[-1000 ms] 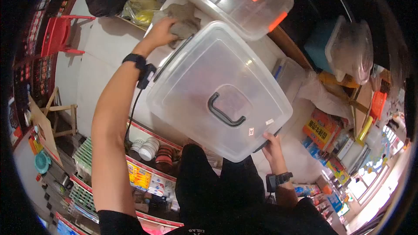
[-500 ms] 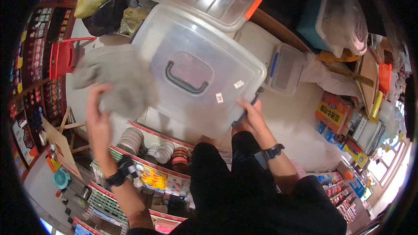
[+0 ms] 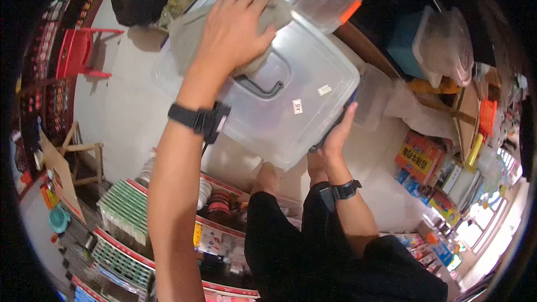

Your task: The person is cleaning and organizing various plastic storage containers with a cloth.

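Note:
A large clear plastic storage box [image 3: 330, 61] is tilted before my legs, its lid facing me. The lid has a dark handle [image 3: 263, 88] and two small white stickers. My left hand [image 3: 235, 28] presses a grey cloth [image 3: 193, 36] onto the upper left of the lid, its fingers curved over the fabric. Part of the cloth and the handle's left end are covered by that hand and wrist. At the box's right edge, my right hand [image 3: 338, 134] holds the side, thumb up along the rim; its other fingers are partly hidden.
Behind is another clear box [image 3: 335, 0] with orange latches. A red plastic stool [image 3: 75, 53] stands on the left. Shelves with stacked goods [image 3: 120, 207] run along the lower left. A teal box [image 3: 405, 50] and a red-yellow carton [image 3: 417, 156] are on the right.
My left hand has brought the grey cloth from left of the box up and right onto the lid. My right hand stays at the box's edge; the view has shifted slightly.

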{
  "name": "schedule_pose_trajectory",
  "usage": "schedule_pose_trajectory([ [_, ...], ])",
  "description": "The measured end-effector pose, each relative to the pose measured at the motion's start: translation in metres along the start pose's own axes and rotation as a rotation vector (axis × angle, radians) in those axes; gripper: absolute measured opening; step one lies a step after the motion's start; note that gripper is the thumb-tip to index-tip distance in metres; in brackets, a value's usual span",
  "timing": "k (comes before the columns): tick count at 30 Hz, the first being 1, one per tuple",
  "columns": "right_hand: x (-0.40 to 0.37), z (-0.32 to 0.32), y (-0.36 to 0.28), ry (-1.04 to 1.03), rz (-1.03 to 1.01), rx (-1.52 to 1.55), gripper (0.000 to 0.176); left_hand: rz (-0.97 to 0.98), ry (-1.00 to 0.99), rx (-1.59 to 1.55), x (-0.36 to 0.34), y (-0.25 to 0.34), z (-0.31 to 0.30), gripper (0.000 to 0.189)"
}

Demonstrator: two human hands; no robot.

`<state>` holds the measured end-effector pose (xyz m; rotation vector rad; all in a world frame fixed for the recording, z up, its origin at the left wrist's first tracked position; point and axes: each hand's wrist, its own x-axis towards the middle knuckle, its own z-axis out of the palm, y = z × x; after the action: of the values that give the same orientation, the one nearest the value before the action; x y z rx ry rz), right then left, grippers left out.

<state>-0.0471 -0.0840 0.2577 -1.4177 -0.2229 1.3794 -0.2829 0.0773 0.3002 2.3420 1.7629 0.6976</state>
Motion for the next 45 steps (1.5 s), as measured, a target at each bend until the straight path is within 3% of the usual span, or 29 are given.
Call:
schedule_pose_trajectory([
  [2,0.001,0.009,-0.003,0.028,-0.003,-0.056,0.072,-0.110,-0.055,-0.045,-0.004,-0.003,0.004,0.047],
  [4,0.007,0.012,0.001,0.095,-0.036,-0.129,0.065,-0.153,0.161,-0.072,-0.028,-0.013,0.009,0.051],
  [5,0.011,0.018,0.001,0.095,-0.036,-0.129,0.065,-0.153,0.161,-0.072,-0.036,-0.024,0.007,0.051],
  [12,0.041,0.050,-0.007,-0.062,-0.077,-0.272,0.055,-0.435,0.355,-0.076,-0.083,-0.079,-0.024,0.037],
  [14,0.051,0.046,-0.005,-0.088,-0.046,-0.256,0.057,-0.424,0.327,0.349,-0.113,-0.103,-0.048,0.038],
  [16,0.051,0.048,-0.002,-0.080,-0.065,-0.262,0.057,-0.455,0.218,0.539,-0.115,-0.077,-0.062,0.043],
  [17,0.052,0.047,-0.001,-0.069,-0.081,-0.265,0.057,-0.444,0.209,0.548,-0.118,-0.070,-0.068,0.043],
  [19,0.054,0.045,-0.001,-0.078,-0.078,-0.260,0.057,-0.561,-0.032,0.431,-0.131,-0.062,-0.081,0.043],
  [20,0.053,0.045,-0.001,-0.096,-0.068,-0.254,0.057,-0.668,-0.105,0.175,-0.135,-0.057,-0.092,0.045],
  [23,0.052,0.048,0.000,-0.083,-0.038,-0.241,0.057,-0.567,-0.048,0.262,-0.153,-0.066,-0.081,0.049],
  [27,0.056,0.044,0.002,-0.076,-0.002,-0.163,0.057,-0.514,-0.031,0.180,-0.161,-0.021,-0.067,0.055],
  [29,0.058,0.044,0.005,-0.073,0.022,-0.142,0.057,-0.453,0.083,0.207,-0.171,0.043,-0.031,0.059],
  [32,0.058,0.044,0.005,-0.090,0.037,-0.184,0.057,-0.485,0.087,0.068,-0.166,0.089,-0.008,0.063],
  [35,0.053,0.049,-0.001,-0.099,0.012,-0.192,0.057,-0.448,0.123,-0.034,-0.151,0.172,0.015,0.064],
  [40,0.051,0.041,0.002,-0.124,0.002,-0.282,0.064,-0.451,0.183,-0.055,-0.168,0.143,0.015,0.056],
  [42,0.066,0.025,0.011,-0.152,-0.005,-0.315,0.064,-0.537,0.116,0.067,-0.171,0.100,-0.002,0.052],
  [44,0.065,0.022,0.012,-0.149,-0.030,-0.422,0.067,-0.539,0.276,0.137,-0.177,0.037,-0.015,0.050],
  [45,0.062,0.027,0.011,-0.152,-0.036,-0.424,0.067,-0.594,0.251,0.179,-0.171,0.014,-0.027,0.047],
])
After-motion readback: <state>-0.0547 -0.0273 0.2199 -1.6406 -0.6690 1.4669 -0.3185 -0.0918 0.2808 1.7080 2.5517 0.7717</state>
